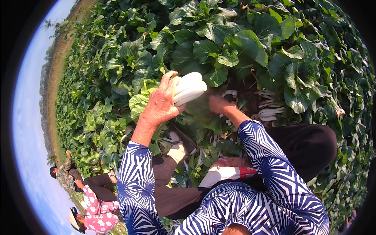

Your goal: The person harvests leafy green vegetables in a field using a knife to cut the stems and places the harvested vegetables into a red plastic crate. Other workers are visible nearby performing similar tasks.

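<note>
My left hand [163, 101] is wrapped around a bok choy [190, 89]. Its thick white stalks point to the right, with the base end facing my other hand; pale green leaves show behind the wrist. Close by on the right, my right hand [218, 104] is blurred and its fingers look curled. Whether it grips anything cannot be made out. Just past it a curved white piece of stalk [230, 93] lies low among the leaves. Loose white stalks [268, 113] rest on dark soil [248, 94] to the right of that hand.
Dense standing bok choy plants [217, 50] fill the space ahead and to both sides. Below me are my bent knee [305, 149], my shoe [182, 138] and a white and red sack [224, 173]. Two people [101, 217] crouch at the far left.
</note>
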The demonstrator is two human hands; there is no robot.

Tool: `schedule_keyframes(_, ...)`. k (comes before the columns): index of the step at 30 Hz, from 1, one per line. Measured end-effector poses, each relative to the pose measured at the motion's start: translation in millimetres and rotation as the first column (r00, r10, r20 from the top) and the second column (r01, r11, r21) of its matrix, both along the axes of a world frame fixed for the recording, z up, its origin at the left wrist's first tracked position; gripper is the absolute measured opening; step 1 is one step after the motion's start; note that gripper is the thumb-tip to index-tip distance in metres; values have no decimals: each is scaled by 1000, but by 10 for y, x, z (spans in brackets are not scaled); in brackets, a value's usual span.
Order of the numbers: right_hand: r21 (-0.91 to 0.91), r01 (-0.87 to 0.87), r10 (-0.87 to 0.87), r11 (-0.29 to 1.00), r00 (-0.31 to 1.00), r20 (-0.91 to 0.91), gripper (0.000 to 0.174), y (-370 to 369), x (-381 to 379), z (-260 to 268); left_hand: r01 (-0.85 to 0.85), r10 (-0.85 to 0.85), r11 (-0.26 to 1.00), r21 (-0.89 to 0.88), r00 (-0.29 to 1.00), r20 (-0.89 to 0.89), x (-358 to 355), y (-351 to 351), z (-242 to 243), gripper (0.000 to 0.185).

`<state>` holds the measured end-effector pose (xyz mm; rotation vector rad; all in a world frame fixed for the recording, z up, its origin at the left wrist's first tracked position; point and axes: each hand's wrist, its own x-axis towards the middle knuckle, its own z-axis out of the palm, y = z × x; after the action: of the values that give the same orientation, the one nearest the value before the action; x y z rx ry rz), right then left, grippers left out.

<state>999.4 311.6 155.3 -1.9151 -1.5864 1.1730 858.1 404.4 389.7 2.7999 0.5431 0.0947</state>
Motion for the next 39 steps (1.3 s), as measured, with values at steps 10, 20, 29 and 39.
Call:
schedule_keyframes(10, -272, -177, 113, 946, 966, -234, 36, 20, 271, 497, -106, 174, 984, 146, 767, -617, -375, 1134, -939, 46)
schedule_keyframes(20, -40, 414, -349, 909, 706, -617, 26, 1221, -475, 699, -150, 168, 985, 82, 775, -609, -828, 1393, -1181, 42)
schedule_keyframes(29, 102, 273, -257, 957, 956, -143, 26, 850, -708, -70, 4, -18, 1000, -25, 815, -580, -799, 1760, -1177, 48)
schedule_keyframes(39, -172, 398, -431, 901, 862, -267, 30, 1502, -470, -1055, 28, -28, 1000, -10, 798, -602, -740, 1871, -1271, 65)
